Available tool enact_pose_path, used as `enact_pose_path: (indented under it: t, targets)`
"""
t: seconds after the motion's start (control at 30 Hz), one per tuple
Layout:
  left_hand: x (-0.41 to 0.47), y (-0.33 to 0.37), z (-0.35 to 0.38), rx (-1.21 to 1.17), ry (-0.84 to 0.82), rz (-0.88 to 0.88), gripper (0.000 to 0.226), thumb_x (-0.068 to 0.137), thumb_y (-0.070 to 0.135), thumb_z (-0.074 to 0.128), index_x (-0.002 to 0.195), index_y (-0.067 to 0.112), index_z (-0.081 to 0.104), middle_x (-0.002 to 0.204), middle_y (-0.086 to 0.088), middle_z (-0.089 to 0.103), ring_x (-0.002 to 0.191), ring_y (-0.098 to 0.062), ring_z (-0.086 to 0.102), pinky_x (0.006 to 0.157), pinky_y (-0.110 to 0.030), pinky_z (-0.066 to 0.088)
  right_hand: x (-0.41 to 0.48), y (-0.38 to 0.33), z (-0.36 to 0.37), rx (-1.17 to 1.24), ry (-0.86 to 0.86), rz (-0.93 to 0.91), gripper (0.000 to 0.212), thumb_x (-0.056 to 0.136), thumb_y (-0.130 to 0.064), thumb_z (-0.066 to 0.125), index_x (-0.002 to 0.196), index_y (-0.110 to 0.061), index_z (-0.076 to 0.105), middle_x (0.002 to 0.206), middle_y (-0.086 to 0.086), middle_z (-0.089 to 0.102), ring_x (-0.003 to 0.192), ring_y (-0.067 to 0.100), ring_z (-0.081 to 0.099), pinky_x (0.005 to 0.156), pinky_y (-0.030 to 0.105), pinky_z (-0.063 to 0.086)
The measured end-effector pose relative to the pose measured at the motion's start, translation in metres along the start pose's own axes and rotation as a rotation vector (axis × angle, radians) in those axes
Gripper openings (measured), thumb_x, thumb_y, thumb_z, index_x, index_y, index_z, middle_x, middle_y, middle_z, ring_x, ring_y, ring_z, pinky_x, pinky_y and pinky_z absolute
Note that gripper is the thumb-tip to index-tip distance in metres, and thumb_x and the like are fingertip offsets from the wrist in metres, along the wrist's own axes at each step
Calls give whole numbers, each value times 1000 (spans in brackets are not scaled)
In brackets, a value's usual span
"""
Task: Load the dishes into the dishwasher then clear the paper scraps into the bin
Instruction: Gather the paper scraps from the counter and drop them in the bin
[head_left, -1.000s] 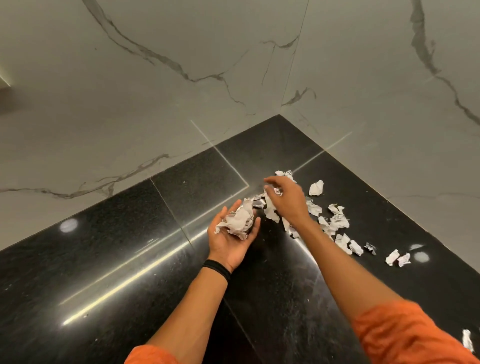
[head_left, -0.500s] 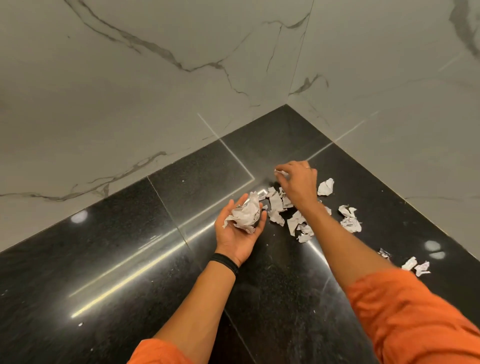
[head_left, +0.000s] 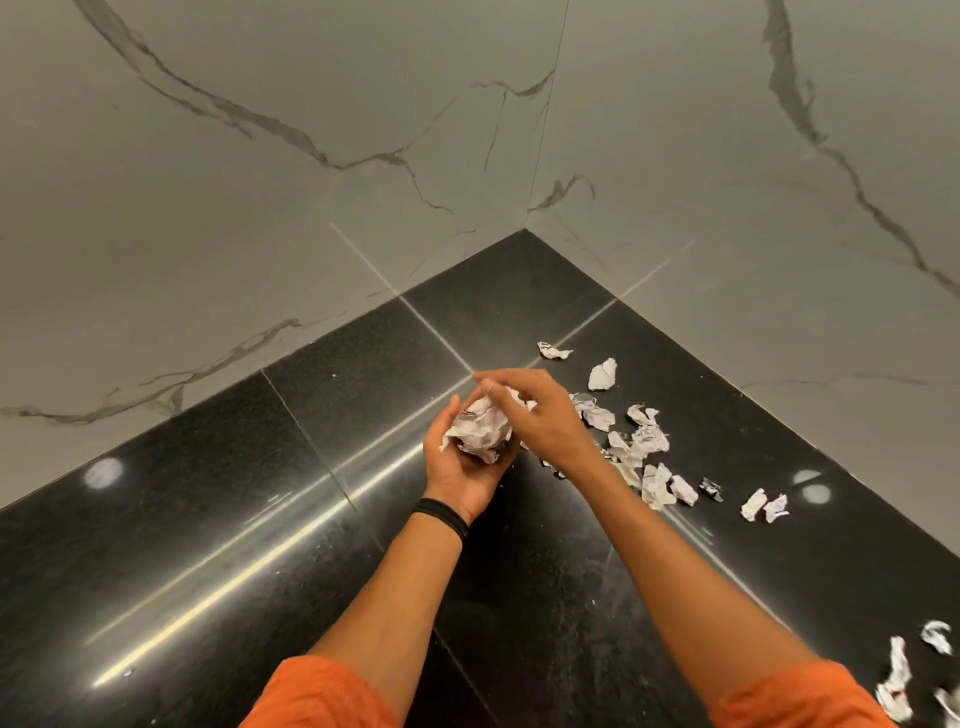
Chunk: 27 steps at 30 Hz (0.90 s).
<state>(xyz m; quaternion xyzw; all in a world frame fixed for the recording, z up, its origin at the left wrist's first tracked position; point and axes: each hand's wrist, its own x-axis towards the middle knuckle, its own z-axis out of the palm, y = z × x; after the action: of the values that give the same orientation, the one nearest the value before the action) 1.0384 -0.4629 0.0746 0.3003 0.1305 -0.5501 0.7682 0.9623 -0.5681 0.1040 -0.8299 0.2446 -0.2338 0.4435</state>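
Note:
My left hand (head_left: 462, 467) is palm up over the black counter (head_left: 260, 519) and cups a wad of crumpled paper scraps (head_left: 480, 428). My right hand (head_left: 535, 410) lies over the top of that wad, fingers reaching left across it and touching the paper. Several loose paper scraps (head_left: 644, 447) lie scattered on the counter to the right of my hands. One scrap (head_left: 553, 352) and another (head_left: 602, 374) sit farther back toward the corner. More scraps (head_left: 898, 680) lie at the bottom right edge.
Grey-veined marble walls (head_left: 311, 156) meet in a corner behind the counter. The polished black counter shows seams and light reflections on its left part. A black band circles my left wrist (head_left: 441, 517). No dishwasher or bin is in view.
My right hand left the scraps lying on the counter and came back over the wad in my left hand. The left hand stayed cupped with its paper.

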Motion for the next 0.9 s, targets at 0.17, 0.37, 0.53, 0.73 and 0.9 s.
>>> enact_pose_path:
  t: [0.17, 0.37, 0.53, 0.73, 0.9]
  targets:
    - [14, 2, 5, -86, -37, -14, 39, 97, 34, 58, 126, 9, 66, 132, -17, 64, 105, -31, 69, 106, -46, 46, 39, 37, -26, -110, 123, 201, 23, 100, -32, 63, 117, -23, 74, 109, -10, 74, 100, 4, 67, 91, 30, 56]
    - [34, 8, 5, -113, -27, 17, 39, 97, 34, 58, 124, 8, 68, 142, -18, 58, 114, -32, 64, 104, -47, 49, 87, 99, -46, -609, -38, 247, 35, 95, -13, 65, 129, -17, 69, 125, 10, 67, 116, 30, 62, 101, 44, 48]
    - [43, 12, 2, -109, -29, 23, 37, 95, 34, 62, 119, 7, 72, 142, -19, 58, 123, -34, 59, 107, -48, 47, 94, 121, -38, -707, -41, 189, 23, 93, -11, 63, 112, -14, 76, 107, 10, 69, 102, 33, 63, 88, 40, 50]
    - [36, 11, 2, -124, -7, 35, 37, 97, 33, 61, 122, 7, 67, 135, -19, 63, 120, -34, 62, 113, -49, 41, 54, 65, -27, -168, 254, 249, 14, 89, -28, 72, 101, -22, 75, 94, -8, 71, 86, 7, 66, 82, 31, 58]
    - [16, 4, 2, -113, 48, 76, 38, 95, 37, 58, 122, 11, 67, 121, -16, 67, 111, -33, 65, 106, -47, 46, -9, -7, 4, -51, 120, 30, 14, 85, -22, 78, 98, -24, 74, 95, -15, 71, 89, 4, 62, 81, 15, 45]
